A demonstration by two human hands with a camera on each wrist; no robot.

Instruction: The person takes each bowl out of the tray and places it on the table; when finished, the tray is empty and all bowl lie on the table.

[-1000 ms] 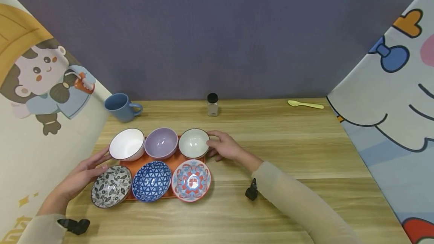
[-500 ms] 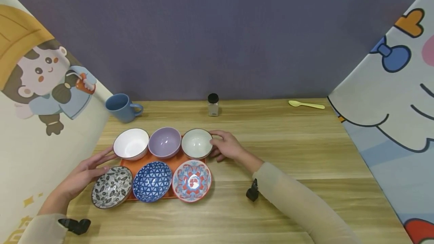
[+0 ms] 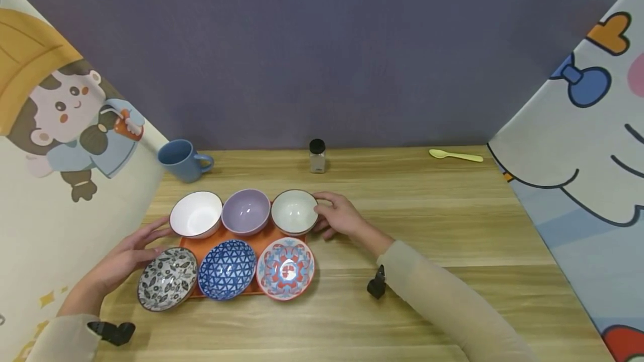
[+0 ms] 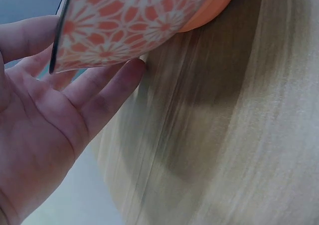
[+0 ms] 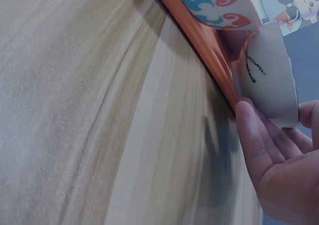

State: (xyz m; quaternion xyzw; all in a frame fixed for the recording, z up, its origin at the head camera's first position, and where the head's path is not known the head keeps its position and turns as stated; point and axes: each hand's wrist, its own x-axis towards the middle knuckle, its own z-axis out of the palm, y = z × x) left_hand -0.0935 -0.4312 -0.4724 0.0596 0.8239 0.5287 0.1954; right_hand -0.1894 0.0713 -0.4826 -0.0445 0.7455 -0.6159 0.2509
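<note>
Two rows of bowls stand on an orange tray point(image 3: 202, 246). Left to right, the back row holds a white bowl point(image 3: 195, 214), a purple bowl point(image 3: 246, 212) and a pale green-white bowl point(image 3: 294, 211). In front are a grey leaf-patterned bowl point(image 3: 168, 279), a blue triangle-patterned bowl point(image 3: 227, 270) and a red-and-blue patterned bowl point(image 3: 285, 268). My left hand point(image 3: 126, 256) has its fingers stretched to the white bowl's side, thumb by the grey bowl's rim. With thumb at the rim and fingers below, my right hand point(image 5: 284, 160) pinches the pale bowl point(image 5: 269, 75).
A blue mug point(image 3: 183, 161) stands at the back left. Along the back wall are a black-lidded jar point(image 3: 317, 156) and a yellow spoon point(image 3: 455, 156). Printed panels flank the wooden table point(image 3: 412, 317) on both sides.
The back row of bowls has shifted slightly to the right, with the right hand keeping to the pale bowl. The front row looks still; the view has drifted a little.
</note>
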